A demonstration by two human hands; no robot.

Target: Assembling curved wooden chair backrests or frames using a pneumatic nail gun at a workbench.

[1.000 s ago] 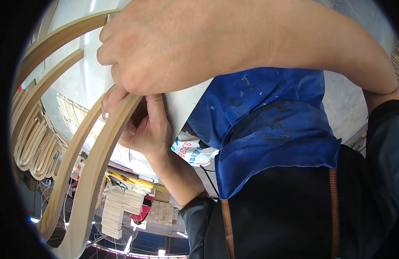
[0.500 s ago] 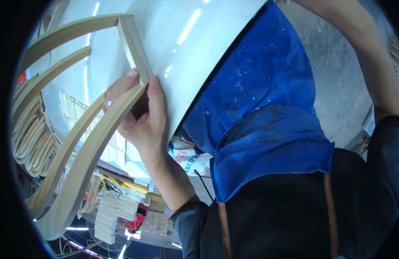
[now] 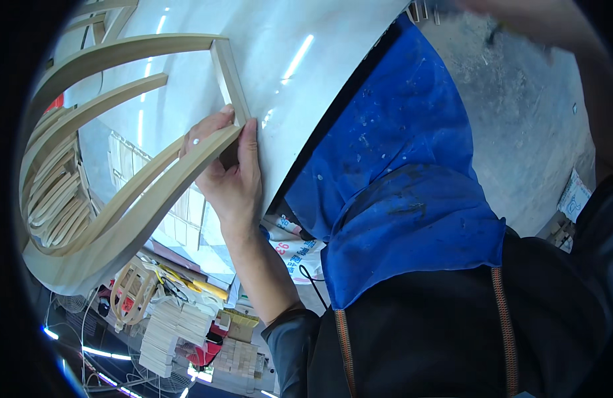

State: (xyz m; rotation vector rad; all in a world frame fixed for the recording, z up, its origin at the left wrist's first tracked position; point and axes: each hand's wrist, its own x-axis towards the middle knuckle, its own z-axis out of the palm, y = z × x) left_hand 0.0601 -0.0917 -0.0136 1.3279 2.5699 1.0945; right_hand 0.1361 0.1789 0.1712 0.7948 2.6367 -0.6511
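Observation:
A pale wooden frame (image 3: 167, 215) of curved bars, joined by a short straight crosspiece (image 3: 229, 79), stands on a glossy white work surface (image 3: 290, 109). My left hand (image 3: 233, 169) grips the frame's near corner, thumb and fingers wrapped round the joint between a curved bar and the crosspiece. A small white spot shows on one finger. My right arm reaches to the top right, and my right hand (image 3: 519, 20) is smeared by motion at the picture's upper edge. A small dark blurred shape sits beside it; what it is, I cannot make out.
A blue apron (image 3: 399, 159) hangs at the surface's dark edge. Stacked curved wooden pieces (image 3: 57, 205) lie at the left. Below are piles of wooden slats (image 3: 167, 331) and a yellow-handled tool (image 3: 210, 289). A printed white sack (image 3: 296, 255) lies under the surface.
The frame and my left hand appear slightly further right, with the view shifted and the frame's curved end higher. My right hand has come into view at the top, blurred.

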